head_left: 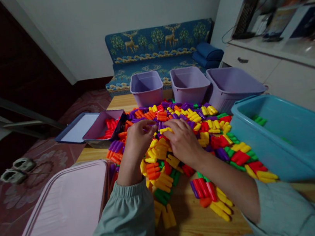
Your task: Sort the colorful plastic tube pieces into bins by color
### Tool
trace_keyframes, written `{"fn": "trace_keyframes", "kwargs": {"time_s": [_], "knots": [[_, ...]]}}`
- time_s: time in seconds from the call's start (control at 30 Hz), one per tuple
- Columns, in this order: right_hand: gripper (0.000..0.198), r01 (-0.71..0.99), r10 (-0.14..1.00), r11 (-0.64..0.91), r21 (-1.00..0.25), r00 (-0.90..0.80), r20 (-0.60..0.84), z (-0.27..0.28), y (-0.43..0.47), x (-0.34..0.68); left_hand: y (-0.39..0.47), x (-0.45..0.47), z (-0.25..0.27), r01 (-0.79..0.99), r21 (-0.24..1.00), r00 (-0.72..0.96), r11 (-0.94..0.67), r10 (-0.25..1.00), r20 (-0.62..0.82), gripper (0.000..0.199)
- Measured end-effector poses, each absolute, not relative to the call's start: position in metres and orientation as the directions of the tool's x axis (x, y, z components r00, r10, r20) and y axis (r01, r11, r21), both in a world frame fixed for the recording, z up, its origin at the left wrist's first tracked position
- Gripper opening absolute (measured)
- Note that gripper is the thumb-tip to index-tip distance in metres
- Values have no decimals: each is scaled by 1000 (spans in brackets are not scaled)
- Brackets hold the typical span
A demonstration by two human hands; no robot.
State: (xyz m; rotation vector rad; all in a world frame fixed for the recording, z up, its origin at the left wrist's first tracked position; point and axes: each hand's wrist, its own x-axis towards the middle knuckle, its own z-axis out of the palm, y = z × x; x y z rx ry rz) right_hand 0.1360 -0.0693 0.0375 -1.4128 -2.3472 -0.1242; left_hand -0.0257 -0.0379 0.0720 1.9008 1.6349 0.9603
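Observation:
A heap of finger-shaped plastic building blocks [159,149] in yellow, red, orange, purple and green covers much of the wooden table [185,215]. Over the heap's middle, my left hand [141,135] has its fingers curled toward the thumb. Purple shows at those fingertips, but what they hold is unclear. Close by on the right, my right hand [183,138] pinches a yellow plastic block [166,130] between thumb and fingers. The fingertips of both hands almost meet.
Three purple bins [147,92] line the far edge. On the right stands a blue tub [279,147] with a few green blocks inside. A hinged box [97,132] with red blocks sits at left, behind a pink lid [62,213]. Beyond is a blue sofa [160,51].

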Motion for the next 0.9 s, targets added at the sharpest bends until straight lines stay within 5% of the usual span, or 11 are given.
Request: {"fn": "trace_keyframes", "kwargs": {"time_s": [0.17, 0.33, 0.5, 0.63, 0.77, 0.9], "knots": [[19, 747, 783, 614, -255, -617, 78, 38, -111, 105, -39, -26, 75, 646, 738, 4, -198, 967, 256, 28], [23, 808, 839, 524, -269, -544, 0, 36, -117, 92, -39, -22, 72, 665, 717, 33, -209, 967, 251, 25], [23, 844, 890, 439, -310, -456, 17, 33, -110, 101, -35, -20, 66, 670, 714, 54, -205, 972, 229, 26], [23, 826, 946, 322, -463, -260, 193, 32, -97, 121, -35, -20, 65, 658, 722, 79, -214, 973, 216, 30], [28, 711, 951, 260, -654, -69, 303, 34, -79, 140, -35, -12, 57, 481, 847, 297, -226, 951, 85, 46], [33, 606, 962, 254, -754, -79, 261, 44, -72, 165, -31, -1, 38, 296, 951, 440, -83, 896, -59, 52]]}}
